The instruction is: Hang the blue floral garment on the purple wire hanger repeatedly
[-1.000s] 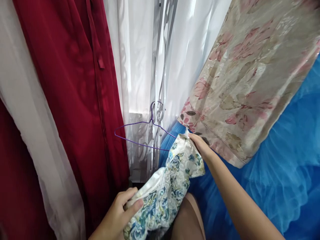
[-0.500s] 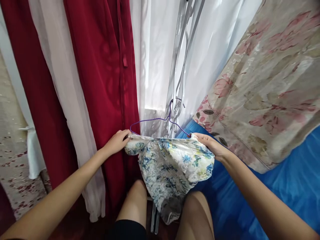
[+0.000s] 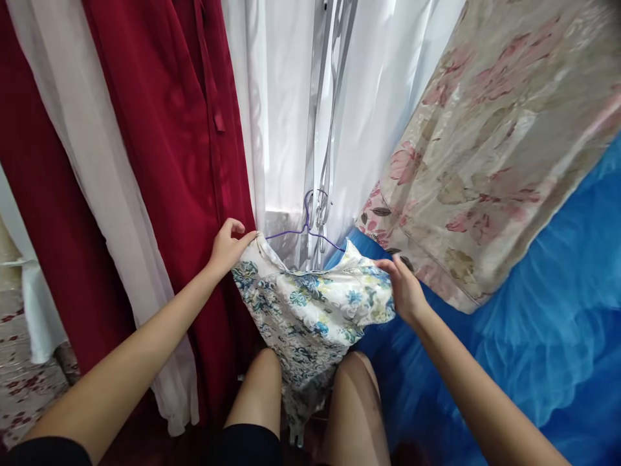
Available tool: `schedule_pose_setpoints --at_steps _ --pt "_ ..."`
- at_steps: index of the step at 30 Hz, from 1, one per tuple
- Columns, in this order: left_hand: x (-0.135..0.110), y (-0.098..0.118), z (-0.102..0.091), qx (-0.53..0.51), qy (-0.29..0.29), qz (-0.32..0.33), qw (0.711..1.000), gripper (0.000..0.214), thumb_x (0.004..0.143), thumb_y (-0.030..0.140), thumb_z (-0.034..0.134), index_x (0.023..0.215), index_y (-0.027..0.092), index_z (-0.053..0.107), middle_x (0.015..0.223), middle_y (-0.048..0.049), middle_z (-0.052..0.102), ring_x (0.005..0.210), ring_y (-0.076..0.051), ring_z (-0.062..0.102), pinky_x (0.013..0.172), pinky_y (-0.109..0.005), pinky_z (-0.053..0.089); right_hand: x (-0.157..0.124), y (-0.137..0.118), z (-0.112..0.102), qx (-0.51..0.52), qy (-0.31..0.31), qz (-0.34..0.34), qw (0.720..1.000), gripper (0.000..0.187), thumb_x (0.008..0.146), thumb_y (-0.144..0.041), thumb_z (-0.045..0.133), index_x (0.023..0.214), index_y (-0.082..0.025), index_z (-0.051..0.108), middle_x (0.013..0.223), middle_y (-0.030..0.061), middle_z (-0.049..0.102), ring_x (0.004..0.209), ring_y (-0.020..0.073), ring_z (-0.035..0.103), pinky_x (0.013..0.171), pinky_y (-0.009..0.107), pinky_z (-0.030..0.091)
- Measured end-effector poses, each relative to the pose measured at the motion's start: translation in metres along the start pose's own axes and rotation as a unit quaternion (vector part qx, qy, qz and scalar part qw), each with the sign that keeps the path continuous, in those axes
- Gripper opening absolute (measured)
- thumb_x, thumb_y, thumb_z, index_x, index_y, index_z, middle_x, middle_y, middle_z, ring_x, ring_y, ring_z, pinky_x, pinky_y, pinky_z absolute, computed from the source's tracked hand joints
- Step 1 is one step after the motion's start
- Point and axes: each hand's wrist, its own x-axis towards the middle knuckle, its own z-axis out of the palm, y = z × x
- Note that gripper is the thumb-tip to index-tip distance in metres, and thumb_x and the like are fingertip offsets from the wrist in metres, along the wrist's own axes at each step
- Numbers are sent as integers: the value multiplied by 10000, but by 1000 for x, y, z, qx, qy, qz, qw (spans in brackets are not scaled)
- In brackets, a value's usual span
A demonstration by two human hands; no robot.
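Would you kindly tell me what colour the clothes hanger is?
The clothes hanger is purple; it shows best in the head view.

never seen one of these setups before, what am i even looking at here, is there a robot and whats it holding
There's no robot: these are a person's bare hands, seen by one camera worn on the head, looking forward and down. Between them is a white garment with blue flowers, and a purple hanger shows at its neck opening. The left hand touches one shoulder; the right hand is at the opposite sleeve, though how firmly either grips is unclear. Around them drape red cloth, white cloth, beige floral cloth and blue fabric.
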Motion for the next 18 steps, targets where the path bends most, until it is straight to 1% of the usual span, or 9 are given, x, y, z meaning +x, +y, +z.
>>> schedule_pose_setpoints --at_steps 3,5,8,11,13,14,15,17,18 --pt "-15 22 -11 12 -55 38 998 397 930 505 547 706 179 586 692 -1 563 655 -158 512 618 -263 369 -19 17 -11 -61 36 -93 993 369 774 -555 805 714 -219 663 635 -34 628 542 134 525 517 242 408" --pt "-22 41 -15 28 -91 78 992 407 966 499 499 764 175 641 733 -7 612 701 -171 553 656 -264 387 -19 12 -8 -65 57 -115 990 369 744 -509 842 669 -215 632 574 -52 565 517 121 474 495 232 375" --pt "-24 62 -14 93 -100 109 985 306 928 483 582 965 202 696 865 -5 693 791 -190 610 719 -263 401 -5 -17 12 -14 116 -138 984 367 679 -534 860 734 -230 662 629 -40 629 607 167 572 562 256 458" --pt "-17 60 -10 153 -74 87 982 322 921 493 582 812 199 652 697 11 610 671 -165 538 625 -263 334 -5 -49 45 -15 112 -153 982 399 704 -596 819 851 -241 713 763 -2 716 781 239 671 686 310 542" --pt "-13 45 -8 129 -39 52 989 436 922 530 559 650 191 526 584 23 469 589 -141 429 570 -269 270 -26 -59 70 -72 28 -172 982 465 824 -686 672 926 -238 743 882 41 749 907 277 689 802 359 561" --pt "-13 36 -7 84 -15 19 996 488 917 565 551 611 195 460 562 28 414 568 -133 384 556 -273 254 -43 -59 80 -120 -45 -184 975 526 887 -720 564 973 -238 757 965 65 755 980 291 683 879 389 551" --pt "-14 28 -6 26 10 -22 999 532 912 609 536 592 205 403 551 31 376 556 -128 349 545 -277 247 -61 -58 89 -182 -128 -208 953 564 927 -719 493 1026 -236 768 1062 88 748 1054 304 665 965 421 523" --pt "-22 17 -3 -84 43 -103 990 601 911 717 456 583 232 319 531 32 326 535 -130 310 525 -286 253 -94 -50 100 -299 -283 -256 874 453 952 -614 552 1166 -270 755 1237 101 701 1183 326 613 1076 468 454" --pt "-28 17 0 -120 38 -132 983 627 908 772 396 582 245 295 517 31 307 526 -134 306 518 -292 266 -105 -45 102 -342 -322 -267 841 400 951 -538 604 1244 -293 724 1310 98 668 1230 324 589 1105 471 433"
